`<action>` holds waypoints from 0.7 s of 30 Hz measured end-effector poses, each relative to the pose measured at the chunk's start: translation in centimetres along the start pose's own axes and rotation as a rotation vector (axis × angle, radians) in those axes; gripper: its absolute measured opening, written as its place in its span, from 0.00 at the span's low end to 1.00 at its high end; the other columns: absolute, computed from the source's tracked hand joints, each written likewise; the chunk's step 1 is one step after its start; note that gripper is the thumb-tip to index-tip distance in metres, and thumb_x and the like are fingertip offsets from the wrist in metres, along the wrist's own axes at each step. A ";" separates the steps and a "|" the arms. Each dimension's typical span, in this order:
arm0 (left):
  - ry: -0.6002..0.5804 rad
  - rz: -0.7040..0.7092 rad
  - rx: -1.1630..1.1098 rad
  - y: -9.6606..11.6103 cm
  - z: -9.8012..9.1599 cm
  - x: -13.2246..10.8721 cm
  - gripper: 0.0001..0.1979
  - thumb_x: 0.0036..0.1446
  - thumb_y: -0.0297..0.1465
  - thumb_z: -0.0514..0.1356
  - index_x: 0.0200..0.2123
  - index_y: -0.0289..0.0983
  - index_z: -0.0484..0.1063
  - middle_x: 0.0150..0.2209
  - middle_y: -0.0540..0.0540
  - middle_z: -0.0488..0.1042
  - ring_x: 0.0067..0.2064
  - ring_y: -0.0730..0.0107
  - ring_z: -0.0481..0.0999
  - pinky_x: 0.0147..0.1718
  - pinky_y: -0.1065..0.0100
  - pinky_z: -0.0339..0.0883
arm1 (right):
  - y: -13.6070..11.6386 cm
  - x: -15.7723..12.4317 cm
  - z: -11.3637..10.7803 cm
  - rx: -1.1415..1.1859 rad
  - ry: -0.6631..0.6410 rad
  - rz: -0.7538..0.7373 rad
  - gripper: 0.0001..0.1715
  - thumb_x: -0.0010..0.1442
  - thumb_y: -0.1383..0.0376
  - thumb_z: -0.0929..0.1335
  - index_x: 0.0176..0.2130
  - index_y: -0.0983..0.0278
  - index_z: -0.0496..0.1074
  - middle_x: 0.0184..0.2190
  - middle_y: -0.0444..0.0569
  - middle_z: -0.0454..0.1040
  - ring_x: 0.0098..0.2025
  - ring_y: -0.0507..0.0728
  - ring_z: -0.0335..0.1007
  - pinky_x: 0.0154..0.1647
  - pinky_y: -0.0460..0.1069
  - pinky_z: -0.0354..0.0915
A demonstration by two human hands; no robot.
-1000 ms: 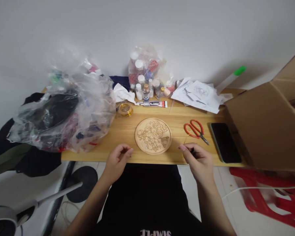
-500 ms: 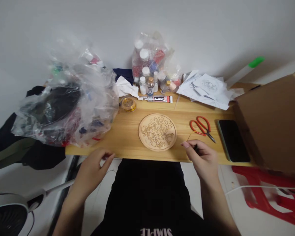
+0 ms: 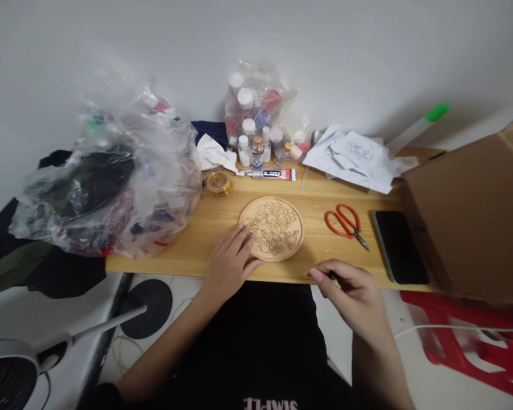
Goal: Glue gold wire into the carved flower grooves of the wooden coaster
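Note:
My left hand (image 3: 231, 262) lies on the left edge of a round wooden plaque (image 3: 276, 219), fingers stretched out and the thumb at its lower rim. The plaque is flat on the table and bears a flower design in gold lines. My right hand (image 3: 348, 290), to the right of it near the table's front edge, is closed in a pinch. A thin piece of gold wire (image 3: 306, 274) just shows at its fingertips. A dark slim thing (image 3: 333, 277) is partly hidden inside that hand. Red-handled scissors (image 3: 348, 226) lie beyond the right hand.
Behind the plaque are a spool of gold wire (image 3: 219, 183), a glue tube (image 3: 274, 174) and several small bottles (image 3: 257, 152). A bulging plastic bag (image 3: 162, 165) fills the left. Papers (image 3: 354, 162), a phone (image 3: 399, 247) and a cardboard box (image 3: 474, 222) occupy the right.
My left hand has moved right from the table's front edge onto the plaque, its fingers straightening. My right hand has shifted slightly down and left; the wire in it shows less.

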State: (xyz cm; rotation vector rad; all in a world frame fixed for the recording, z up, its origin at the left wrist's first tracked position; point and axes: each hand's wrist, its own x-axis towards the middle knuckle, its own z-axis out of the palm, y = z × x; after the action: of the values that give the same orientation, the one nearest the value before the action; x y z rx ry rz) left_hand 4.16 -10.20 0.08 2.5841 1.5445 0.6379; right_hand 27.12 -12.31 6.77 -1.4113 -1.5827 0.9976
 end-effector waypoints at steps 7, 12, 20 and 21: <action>0.046 -0.014 -0.064 0.9 1.4 2.2 0.19 0.57 0.36 0.60 0.49 0.32 0.69 0.54 0.35 0.69 0.59 0.50 0.65 0.55 0.51 0.64 | -0.2 -0.4 -0.2 0.158 -0.028 0.070 0.11 0.55 0.62 0.69 0.24 0.65 0.72 0.17 0.42 0.66 0.19 0.47 0.58 0.18 0.43 0.56; 0.013 -0.163 -0.321 2.2 0.1 2.7 0.18 0.55 0.34 0.62 0.48 0.35 0.70 0.57 0.35 0.64 0.61 0.49 0.61 0.57 0.46 0.58 | 0.6 -0.7 -0.2 0.518 -0.179 0.163 0.17 0.58 0.56 0.67 0.25 0.65 0.73 0.13 0.42 0.65 0.13 0.45 0.53 0.13 0.43 0.50; -0.440 -0.458 -1.581 4.6 -3.7 1.6 0.12 0.60 0.38 0.54 0.43 0.36 0.66 0.27 0.49 0.72 0.26 0.73 0.73 0.29 0.68 0.69 | -0.2 0.7 3.6 0.412 -0.102 0.247 0.19 0.57 0.56 0.68 0.22 0.66 0.68 0.14 0.41 0.66 0.15 0.44 0.54 0.14 0.42 0.51; -0.418 -0.507 -1.552 4.7 -3.6 1.5 0.12 0.60 0.38 0.55 0.42 0.36 0.65 0.26 0.51 0.70 0.23 0.76 0.69 0.25 0.72 0.65 | -0.2 0.9 4.2 0.371 -0.072 0.231 0.20 0.57 0.57 0.68 0.19 0.65 0.66 0.14 0.41 0.64 0.16 0.45 0.55 0.16 0.42 0.54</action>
State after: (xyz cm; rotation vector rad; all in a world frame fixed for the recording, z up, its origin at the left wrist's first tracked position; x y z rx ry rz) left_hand 7.33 -11.76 5.08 1.0140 0.8210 0.7030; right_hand 23.09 -11.63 5.40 -1.3256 -1.2194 1.4111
